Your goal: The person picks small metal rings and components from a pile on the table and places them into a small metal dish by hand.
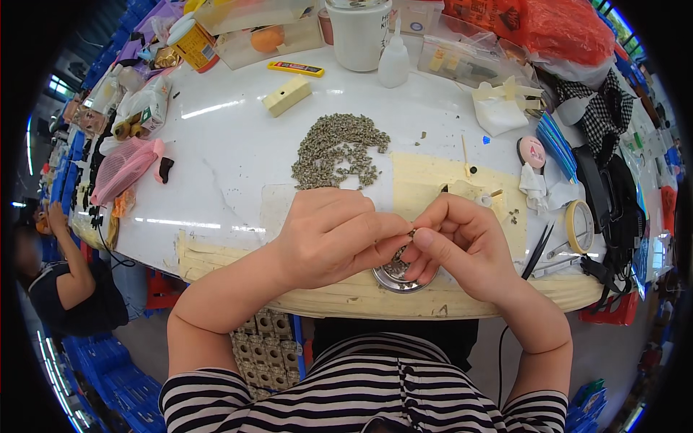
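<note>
Both hands meet over a small round metal dish (398, 280) at the table's near edge. My left hand (332, 234) is closed in a pinch, its fingertips touching those of my right hand. My right hand (455, 242) pinches too, thumb against forefinger, with a tiny dark piece (412, 233) showing between the two hands' fingertips. Its kind is too small to make out. Several tiny grey metal parts lie in the dish, partly hidden by my right fingers. Just beyond my left hand spreads a heap of small grey metal parts (339, 144).
A yellow cutter knife (296, 69), a cream block (287, 97), a white squeeze bottle (394, 61) and a white mug (359, 36) stand farther back. Tweezers (538, 249) and a tape roll (580, 226) lie at right. A pink mesh bag (126, 172) is at left; another person (72, 281) sits beyond.
</note>
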